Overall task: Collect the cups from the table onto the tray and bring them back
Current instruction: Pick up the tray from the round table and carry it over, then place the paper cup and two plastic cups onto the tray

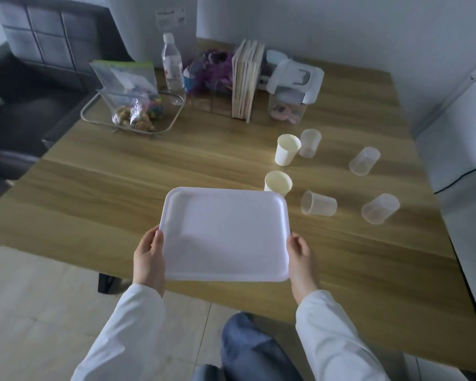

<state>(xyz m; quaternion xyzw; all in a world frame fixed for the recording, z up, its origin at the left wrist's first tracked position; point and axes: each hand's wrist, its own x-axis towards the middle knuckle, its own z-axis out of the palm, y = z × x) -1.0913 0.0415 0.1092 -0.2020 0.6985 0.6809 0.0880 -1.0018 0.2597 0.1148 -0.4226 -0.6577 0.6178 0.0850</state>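
Note:
I hold a white, empty tray [226, 232] over the near part of the wooden table [121, 193]. My left hand [149, 257] grips its left edge and my right hand [302, 259] grips its right edge. Two white paper cups stand upright to the right: one [287, 149] farther back, one [278, 182] partly hidden behind the tray's far right corner. Several clear plastic cups lie around them: one upright [310, 143] beside the far paper cup, one on its side [318, 203] near the tray, two more [364, 160] [379, 209] further right.
At the table's back stand a wire basket [94, 116] with snack bags, a water bottle [173, 67], upright books [246, 81], a purple bundle [215, 70] and a white device [294, 78] on a clear box. A dark sofa [25, 78] is to the left. A wall runs along the right.

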